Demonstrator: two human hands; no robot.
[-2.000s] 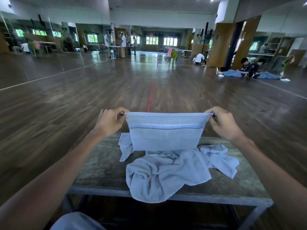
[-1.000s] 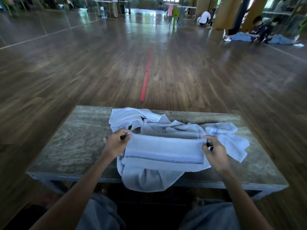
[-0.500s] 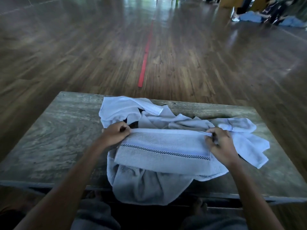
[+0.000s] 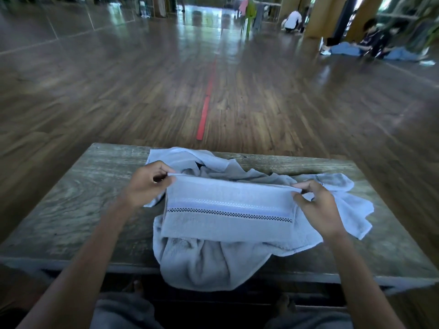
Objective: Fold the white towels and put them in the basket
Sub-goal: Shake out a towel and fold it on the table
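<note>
- I see the left hand (image 4: pixel 147 184) clenched on the far left corner of the folded towel (image 4: pixel 228 210). The thumb and the curled fingers pinch the top edge.
- The right hand (image 4: pixel 318 210) does the same on the far right corner. Its thumb and forefinger pinch the edge, and the other fingers are curled below.
- The folded towel is stretched flat between the two hands, from one pinch to the other. A pale blue band and a thin line of dark dots run across it, just nearer to me than the fingertips.
- This towel lies on top of the crumpled towels (image 4: pixel 202 264), not directly on the table (image 4: pixel 71 205).
- One part of the crumpled towels spreads beyond the hands, on the far side of the knuckles. Another part reaches out past the right hand, on its outer side.
- A big fold of the same heap hangs over the near table edge, between my two forearms and below the wrists.
- Outside the left hand I see bare grey wood of the table top.
- Far beyond the hands a red line (image 4: pixel 205 110) runs on the wooden floor, roughly in the middle between them.
- Far past the right hand, people (image 4: pixel 370 41) sit on the floor. They are blurred, so I cannot tell more.
</note>
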